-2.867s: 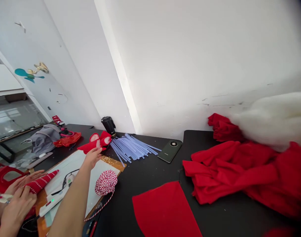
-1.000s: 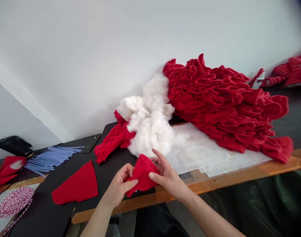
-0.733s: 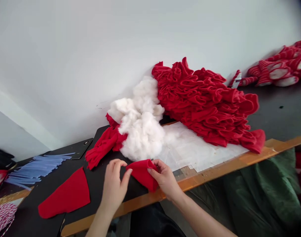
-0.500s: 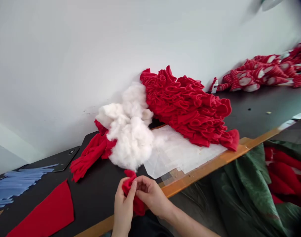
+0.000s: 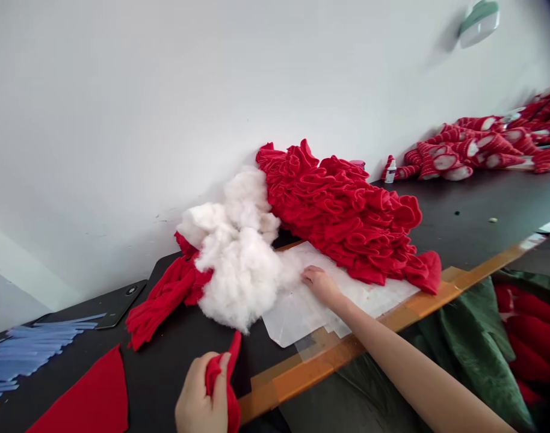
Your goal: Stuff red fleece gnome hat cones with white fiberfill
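Note:
Near the table's front edge, my left hand [image 5: 203, 391] is closed round a red fabric piece [image 5: 232, 367], part of which sticks up past the thumb. My right hand [image 5: 320, 285] reaches over the white plastic sheet [image 5: 293, 316]. Its curled fingertips are closed on thin wisps at the right edge of the white stuffing [image 5: 243, 270]; how much they hold is hidden. The fluffy stuffing lies just beyond my left hand. Behind my right hand, a big heap of red fabric pieces [image 5: 338, 210] leans near the wall.
Left of the stuffing lies a red fabric bundle [image 5: 162, 300], with a flat red piece [image 5: 85, 397] and blue strips [image 5: 26, 349] farther left. Striped stuffed pieces [image 5: 473, 147] and a small bottle [image 5: 390, 171] stand at the back right. A green bag [image 5: 478, 343] sits below the taped edge.
My right hand has let go of the red piece and moved up and right to the stuffing's edge. My left hand keeps the piece and has shifted down and left.

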Demonstrator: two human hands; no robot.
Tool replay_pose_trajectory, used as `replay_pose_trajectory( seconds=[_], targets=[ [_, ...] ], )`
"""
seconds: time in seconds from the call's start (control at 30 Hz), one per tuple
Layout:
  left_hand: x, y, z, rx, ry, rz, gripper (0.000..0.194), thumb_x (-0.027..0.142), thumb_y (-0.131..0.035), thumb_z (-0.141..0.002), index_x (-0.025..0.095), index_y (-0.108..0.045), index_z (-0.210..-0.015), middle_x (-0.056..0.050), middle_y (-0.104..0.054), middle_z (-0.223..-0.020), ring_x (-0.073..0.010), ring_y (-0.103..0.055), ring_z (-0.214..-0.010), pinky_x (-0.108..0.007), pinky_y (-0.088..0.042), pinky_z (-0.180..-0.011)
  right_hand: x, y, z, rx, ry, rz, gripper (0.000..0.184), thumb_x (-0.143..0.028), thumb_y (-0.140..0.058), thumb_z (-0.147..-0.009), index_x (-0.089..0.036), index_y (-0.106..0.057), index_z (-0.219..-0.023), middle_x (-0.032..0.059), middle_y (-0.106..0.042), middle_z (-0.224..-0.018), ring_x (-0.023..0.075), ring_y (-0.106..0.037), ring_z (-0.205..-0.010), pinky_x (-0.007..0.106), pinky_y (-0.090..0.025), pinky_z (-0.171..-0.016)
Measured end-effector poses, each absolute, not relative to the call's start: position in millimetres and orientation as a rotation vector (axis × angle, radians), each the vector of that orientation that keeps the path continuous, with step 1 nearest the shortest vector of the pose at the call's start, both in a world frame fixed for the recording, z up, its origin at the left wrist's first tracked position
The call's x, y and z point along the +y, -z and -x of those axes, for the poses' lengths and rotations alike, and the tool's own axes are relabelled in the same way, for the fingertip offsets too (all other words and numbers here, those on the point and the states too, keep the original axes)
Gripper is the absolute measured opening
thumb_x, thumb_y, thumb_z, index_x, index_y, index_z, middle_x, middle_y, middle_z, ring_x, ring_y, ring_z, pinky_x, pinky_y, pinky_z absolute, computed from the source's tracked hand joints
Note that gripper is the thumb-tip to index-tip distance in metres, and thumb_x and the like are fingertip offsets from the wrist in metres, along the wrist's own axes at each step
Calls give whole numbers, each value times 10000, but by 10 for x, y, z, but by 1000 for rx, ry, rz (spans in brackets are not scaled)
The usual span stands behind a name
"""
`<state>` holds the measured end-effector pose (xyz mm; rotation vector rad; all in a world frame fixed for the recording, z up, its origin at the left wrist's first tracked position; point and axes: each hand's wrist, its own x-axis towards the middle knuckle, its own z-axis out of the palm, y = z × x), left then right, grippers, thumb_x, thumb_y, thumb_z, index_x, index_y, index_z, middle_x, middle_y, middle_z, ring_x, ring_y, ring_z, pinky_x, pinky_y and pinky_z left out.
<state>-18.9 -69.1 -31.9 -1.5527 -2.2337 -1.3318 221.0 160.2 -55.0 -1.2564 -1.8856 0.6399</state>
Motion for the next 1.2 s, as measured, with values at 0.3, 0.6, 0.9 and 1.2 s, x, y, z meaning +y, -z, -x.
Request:
replay_pose_trajectory(
  seconds=[0.3,0.6,0.9,1.2],
  targets=[
    [-170,332,-284,-1973,651,2030,427,203,-550,-790,129,-491,-1206,-181,-530,-1157,-328,-517,-1021,-430,-447,-802,892,623,-2366,-1951,-712,1154,134,-228,-487,-786,-182,-607,-747,12,-613,-664,161,-555,-625,272,-437,-617],
    [821,544,-845,-1859,869,2625,281,49,-417,-776,138,-609,-960,-117,-624,-986,-237,-544,-966,-373,-436,-882,831,679,-2466,-1771,-604,1203,202,-243,-459,-782,-169,-614,-888,71,-620,-780,221,-573,-716,376,-465,-716],
    [797,603,-851,-1926,901,2604,426,44,-439,-749,192,-565,-1129,-77,-613,-1046,-204,-532,-993,-332,-427,-882,786,776,-2096,-1548,-778,1107,230,-166,-526,-666,-174,-672,-844,107,-606,-969,261,-566,-920,447,-418,-912],
    [721,496,-967,-1941,770,2530,355,113,-474,-785,153,-589,-1118,-155,-517,-1167,-292,-485,-1046,-417,-440,-857,795,341,-2656,-1079,-1144,899,356,-546,-720,-607,-222,-589,-672,20,-643,-673,203,-645,-707,363,-538,-702]
  ],
)
